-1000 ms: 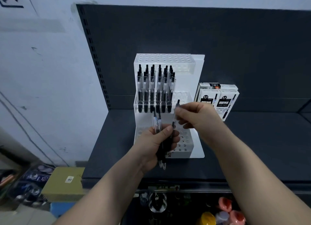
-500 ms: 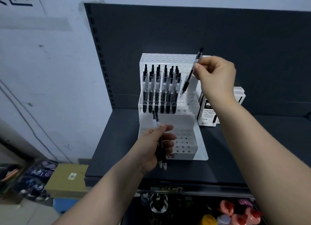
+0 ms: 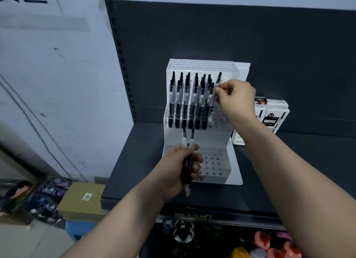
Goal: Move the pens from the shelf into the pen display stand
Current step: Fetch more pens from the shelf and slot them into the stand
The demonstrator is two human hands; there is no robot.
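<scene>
A white tiered pen display stand point(image 3: 213, 138) stands on the dark shelf point(image 3: 138, 153). Several black-capped clear pens point(image 3: 189, 101) fill the left part of its middle tier. My right hand point(image 3: 236, 97) pinches one pen point(image 3: 218, 80) that stands upright at the right end of that row, its lower end down among the tier's holes. My left hand point(image 3: 181, 167) grips two pens point(image 3: 187, 151) upright in front of the stand's lowest tier. The top and lowest tiers hold no pens.
Two white pen boxes point(image 3: 269, 119) stand right of the stand, partly behind my right arm. The shelf's perforated upright point(image 3: 123, 65) runs along the left. On the floor at lower left lie a tan carton point(image 3: 82, 200) and bags. Coloured items sit under the shelf.
My right hand took a pen from the left hand's bundle, lifted it high, then lowered it upright into the middle tier beside the row. The left hand kept still with two pens.
</scene>
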